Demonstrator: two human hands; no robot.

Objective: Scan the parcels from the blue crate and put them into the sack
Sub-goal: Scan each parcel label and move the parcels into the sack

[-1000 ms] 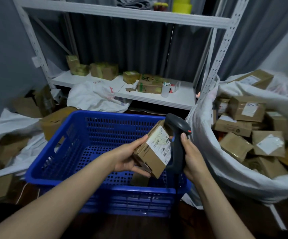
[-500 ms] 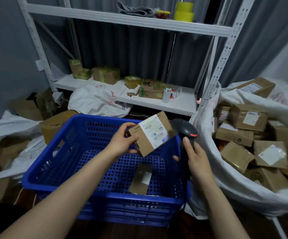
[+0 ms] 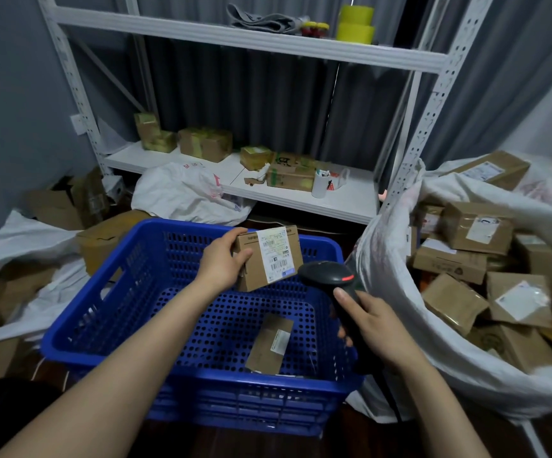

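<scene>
L hand [image 3: 221,263] gripped a parcel [image 3: 268,257] mid-frame over the blue crate [image 3: 175,228]. R hand [image 3: 377,327] held the scanner [image 3: 329,276] just beside it. Sack [image 3: 393,276] at right looked nearly full. One flat parcel [image 3: 269,343] was left in crate.

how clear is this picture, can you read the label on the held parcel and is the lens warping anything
Head view: dim, flat light, no glare or hard shadows; the label on the parcel in the left hand shows barcodes, print too soft to read; the wide lens makes the shelf upright lean and bow; the scanner in the right hand is a dark shape.
</scene>
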